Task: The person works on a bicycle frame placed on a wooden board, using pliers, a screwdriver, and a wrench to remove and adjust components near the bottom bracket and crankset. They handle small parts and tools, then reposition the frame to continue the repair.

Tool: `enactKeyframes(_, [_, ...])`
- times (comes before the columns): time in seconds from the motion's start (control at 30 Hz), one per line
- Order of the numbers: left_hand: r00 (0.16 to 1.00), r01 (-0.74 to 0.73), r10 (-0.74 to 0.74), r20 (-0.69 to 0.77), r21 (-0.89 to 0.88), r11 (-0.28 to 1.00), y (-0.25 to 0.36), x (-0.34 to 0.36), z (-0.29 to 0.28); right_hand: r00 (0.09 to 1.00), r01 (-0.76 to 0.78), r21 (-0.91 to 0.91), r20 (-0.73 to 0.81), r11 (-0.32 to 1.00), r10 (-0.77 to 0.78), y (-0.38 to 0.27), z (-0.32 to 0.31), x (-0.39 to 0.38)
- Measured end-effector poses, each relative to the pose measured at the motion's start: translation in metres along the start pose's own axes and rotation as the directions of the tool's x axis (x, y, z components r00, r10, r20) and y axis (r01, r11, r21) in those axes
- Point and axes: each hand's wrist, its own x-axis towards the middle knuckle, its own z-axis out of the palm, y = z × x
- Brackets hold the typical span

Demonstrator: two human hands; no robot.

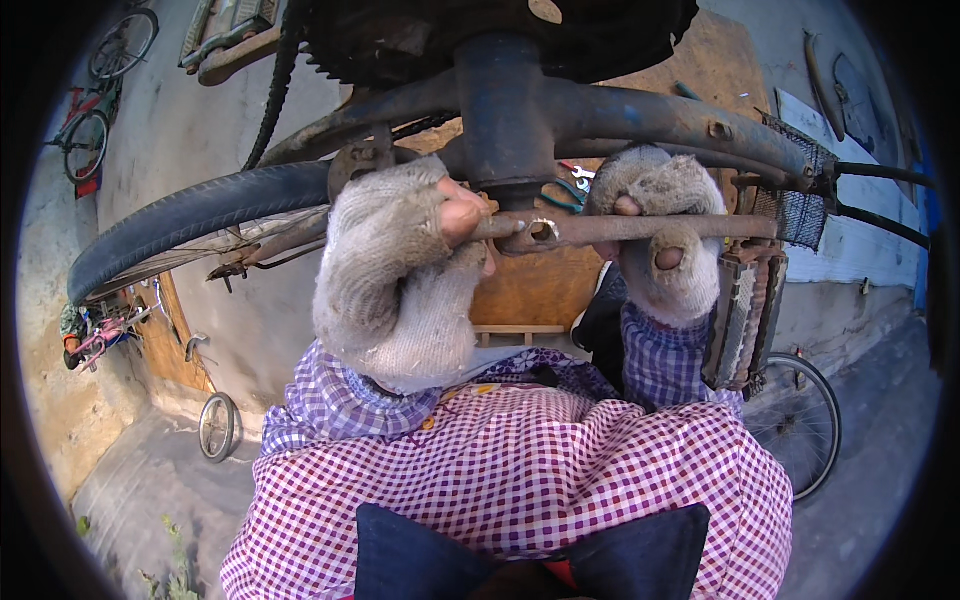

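Observation:
Both my hands wear dirty off-white knitted gloves with bare fingertips. My right hand point(665, 225) is wrapped round a rusty crank arm point(575, 232), which lies crosswise below the bottom bracket point(505, 120) of a bicycle frame. A worn pedal point(740, 310) hangs from the crank's right end. At its left end is an eye with a hole. My left hand point(405, 260) is closed beside that eye, thumb and fingers pinching a short metal rod point(500, 227) that points at the hole; most of the rod is hidden. Above the bracket sits a dark chainwheel point(400, 40) with its chain point(280, 90).
A tyred wheel point(200, 220) reaches out at the left, and a black wire basket point(800, 170) is at the right. Spanners point(578, 180) and teal-handled pliers point(565, 200) lie on brown board behind the bracket. A loose wheel point(800, 425) stands low right; other bicycles point(88, 140) are far left.

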Motion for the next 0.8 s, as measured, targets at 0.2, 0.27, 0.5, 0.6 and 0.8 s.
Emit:
enactKeyframes(0.2, [1.000, -0.021, 0.020, 0.018, 0.044, 0.999, -0.004, 0.001, -0.004, 1.000, -0.010, -0.048, -0.024, 0.999, 0.009, -0.002, 0.006, 0.007])
enactKeyframes(0.27, [1.000, -0.020, 0.019, 0.013, 0.073, 0.997, -0.003, 0.000, -0.004, 1.000, -0.011, -0.054, -0.026, 0.998, 0.009, -0.004, 0.009, 0.009])
enactKeyframes(0.5, [0.999, 0.032, -0.033, -0.034, -0.016, 0.999, 0.000, -0.005, 0.000, 0.999, -0.026, -0.068, -0.035, 0.997, 0.024, -0.013, 0.013, 0.012])
enactKeyframes(0.6, [0.998, 0.035, -0.037, -0.046, -0.049, 0.998, 0.000, -0.004, -0.004, 0.997, -0.065, 0.098, 0.036, 0.993, 0.061, -0.008, 0.010, 0.014])
enactKeyframes(0.8, [1.000, -0.003, 0.003, -0.002, 0.017, 1.000, -0.002, -0.004, -0.012, 0.997, -0.067, -0.127, -0.038, 0.990, 0.063, 0.001, 0.007, 0.006])
